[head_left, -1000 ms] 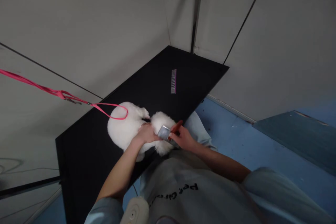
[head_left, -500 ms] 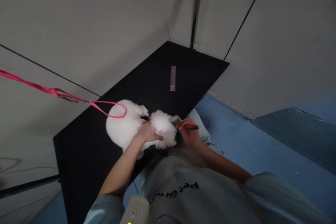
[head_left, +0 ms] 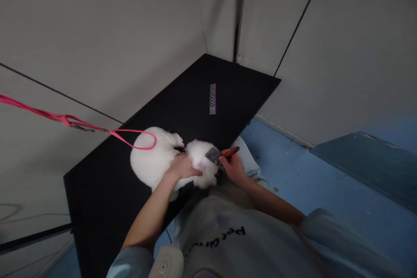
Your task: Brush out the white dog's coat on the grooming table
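A fluffy white dog [head_left: 148,156] is on the black table [head_left: 241,91], its head toward my right side. My left hand [head_left: 183,166] grips the dog around its neck, the thumb stretched along the fur. In my right hand [head_left: 233,167] is a slicker brush [head_left: 213,155] with a reddish-brown handle. The brush head lies against the fluffy fur of the dog's head. A pink leash loop [head_left: 143,147] rests around the dog's rear body. The dog's face cannot be made out from here.
A metal comb [head_left: 213,99] with a purple edge lies farther back on the table. The pink leash [head_left: 35,112] stretches off to the left. Grey walls [head_left: 97,21] stand behind the table, and the blue floor [head_left: 286,169] shows at the right.
The brush has moved left from the edge of the dog's head onto its fur, and its handle has tilted upward. My left hand keeps its hold. The view has shifted slightly.
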{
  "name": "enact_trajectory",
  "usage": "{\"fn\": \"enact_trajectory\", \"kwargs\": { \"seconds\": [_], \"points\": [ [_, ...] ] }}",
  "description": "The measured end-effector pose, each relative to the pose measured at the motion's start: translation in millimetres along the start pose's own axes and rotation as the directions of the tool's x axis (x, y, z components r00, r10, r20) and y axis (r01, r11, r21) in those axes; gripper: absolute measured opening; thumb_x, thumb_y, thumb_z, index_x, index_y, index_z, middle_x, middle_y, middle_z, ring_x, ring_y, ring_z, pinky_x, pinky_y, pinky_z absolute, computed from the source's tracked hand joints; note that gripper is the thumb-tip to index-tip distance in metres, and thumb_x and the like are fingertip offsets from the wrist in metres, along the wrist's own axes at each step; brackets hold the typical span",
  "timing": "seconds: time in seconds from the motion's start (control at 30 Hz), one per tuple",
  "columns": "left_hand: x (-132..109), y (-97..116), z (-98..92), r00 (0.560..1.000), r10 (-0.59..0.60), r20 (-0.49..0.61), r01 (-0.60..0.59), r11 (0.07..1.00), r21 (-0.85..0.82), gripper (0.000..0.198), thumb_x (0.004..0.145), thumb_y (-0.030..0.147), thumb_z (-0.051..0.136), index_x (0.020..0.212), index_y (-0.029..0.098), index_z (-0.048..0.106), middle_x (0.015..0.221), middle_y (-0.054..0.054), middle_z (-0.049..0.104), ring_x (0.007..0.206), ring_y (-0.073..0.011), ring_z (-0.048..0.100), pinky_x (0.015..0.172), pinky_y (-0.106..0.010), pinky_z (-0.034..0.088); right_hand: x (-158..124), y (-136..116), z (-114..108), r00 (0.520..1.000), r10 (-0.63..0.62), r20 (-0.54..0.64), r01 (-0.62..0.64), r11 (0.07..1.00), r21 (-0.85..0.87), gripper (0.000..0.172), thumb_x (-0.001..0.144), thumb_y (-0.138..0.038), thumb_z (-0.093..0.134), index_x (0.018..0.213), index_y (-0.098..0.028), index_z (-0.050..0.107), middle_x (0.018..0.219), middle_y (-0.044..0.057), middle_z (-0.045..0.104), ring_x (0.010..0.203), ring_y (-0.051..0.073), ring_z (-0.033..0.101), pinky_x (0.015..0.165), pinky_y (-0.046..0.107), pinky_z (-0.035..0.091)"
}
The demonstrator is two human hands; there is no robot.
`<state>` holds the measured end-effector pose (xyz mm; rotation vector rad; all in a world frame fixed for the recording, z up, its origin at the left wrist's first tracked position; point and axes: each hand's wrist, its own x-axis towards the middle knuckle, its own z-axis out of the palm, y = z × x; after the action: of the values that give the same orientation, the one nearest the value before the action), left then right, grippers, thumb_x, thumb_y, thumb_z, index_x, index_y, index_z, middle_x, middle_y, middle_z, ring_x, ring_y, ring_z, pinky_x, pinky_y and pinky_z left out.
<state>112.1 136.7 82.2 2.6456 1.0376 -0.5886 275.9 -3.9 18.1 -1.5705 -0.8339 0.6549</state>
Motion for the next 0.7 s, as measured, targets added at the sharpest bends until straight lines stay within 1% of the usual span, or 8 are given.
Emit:
{"fn": "enact_trajectory", "kwargs": {
  "seconds": [0.1,0.17,0.27,0.4,0.47,0.53,0.57,0.7],
  "points": [
    [1.4,-0.9,-0.4,1.0,-0.008,0.005,0.008,1.0,-0.027,0.06,0.057,0.06,0.072,0.105,0.024,0.068,0.102,-0.009,0.069,0.102,-0.0314,0.062,0.089,-0.038,0.045,6.6,-1.2,-7.1,0.969,-0.146,-0.201,0.136,0.989,-0.063,0.012,0.08,-0.033,0.055,0.082,-0.022,0.053,0.093,0.008,0.06,0.092,0.023,0.058,0.087,0.04,0.047],
    [1.4,-1.2,-0.9,1.0,0.002,0.024,-0.001,0.999,-0.042,0.058,0.058,0.057,0.073,0.106,0.024,0.067,0.104,-0.009,0.069,0.103,-0.0302,0.062,0.09,-0.036,0.045,5.5,-2.9,-5.1,0.98,-0.192,-0.056,0.19,0.981,-0.037,0.011,0.078,-0.032,0.057,0.081,-0.022,0.053,0.092,0.007,0.061,0.091,0.022,0.059,0.085,0.039,0.048],
    [0.8,-1.6,-1.0,0.999,0.007,0.043,-0.006,1.0,-0.025,0.058,0.058,0.054,0.073,0.106,0.022,0.068,0.105,-0.011,0.069,0.103,-0.0316,0.062,0.09,-0.037,0.045,6.4,-5.8,0.2,0.981,-0.087,0.175,0.088,0.996,0.004,0.011,0.076,-0.029,0.058,0.083,-0.022,0.054,0.083,0.004,0.062,0.079,0.019,0.06,0.075,0.034,0.05],
    [3.7,-4.1,-1.3,0.997,-0.011,0.075,0.015,0.998,-0.059,0.058,0.059,0.054,0.073,0.108,0.022,0.068,0.106,-0.01,0.069,0.105,-0.0318,0.062,0.091,-0.037,0.045,17.4,-7.6,-2.6,0.985,-0.118,-0.128,0.111,0.992,-0.057,0.01,0.08,-0.031,0.054,0.083,-0.021,0.054,0.091,0.006,0.061,0.089,0.021,0.058,0.085,0.038,0.047],
    [7.2,-5.6,-3.1,0.992,-0.008,0.127,0.019,0.997,-0.08,0.059,0.058,0.052,0.074,0.108,0.022,0.068,0.106,-0.01,0.069,0.106,-0.0317,0.061,0.091,-0.037,0.045,19.9,-7.5,-3.0,0.98,-0.197,0.015,0.197,0.98,-0.036,0.01,0.078,-0.03,0.058,0.081,-0.021,0.054,0.091,0.006,0.061,0.09,0.02,0.058,0.085,0.037,0.047],
    [10.3,-6.6,-6.2,0.985,-0.002,0.174,0.019,0.995,-0.096,0.059,0.057,0.05,0.075,0.108,0.021,0.068,0.107,-0.01,0.069,0.107,-0.0319,0.061,0.091,-0.036,0.045,21.7,-7.5,-1.1,0.951,-0.192,0.243,0.195,0.981,0.01,0.009,0.076,-0.028,0.06,0.08,-0.021,0.055,0.085,0.004,0.062,0.084,0.019,0.059,0.079,0.034,0.049],
    [11.3,-6.9,-8.0,0.981,0.003,0.193,0.018,0.994,-0.106,0.057,0.058,0.049,0.075,0.107,0.021,0.069,0.108,-0.01,0.069,0.108,-0.032,0.061,0.092,-0.037,0.045,23.4,-7.8,-0.1,0.949,-0.167,0.268,0.17,0.985,0.013,0.009,0.076,-0.028,0.06,0.08,-0.021,0.056,0.083,0.003,0.062,0.081,0.019,0.059,0.077,0.034,0.049],
    [11.5,-8.1,-13.4,0.976,-0.012,0.217,0.048,0.985,-0.166,0.054,0.06,0.046,0.073,0.107,0.022,0.07,0.108,-0.008,0.069,0.109,-0.0318,0.06,0.093,-0.037,0.045,33.5,-10.6,0.7,0.978,-0.197,-0.069,0.195,0.98,-0.038,0.008,0.079,-0.029,0.056,0.08,-0.021,0.054,0.09,0.007,0.061,0.089,0.021,0.059,0.083,0.036,0.047]
  ]
}}
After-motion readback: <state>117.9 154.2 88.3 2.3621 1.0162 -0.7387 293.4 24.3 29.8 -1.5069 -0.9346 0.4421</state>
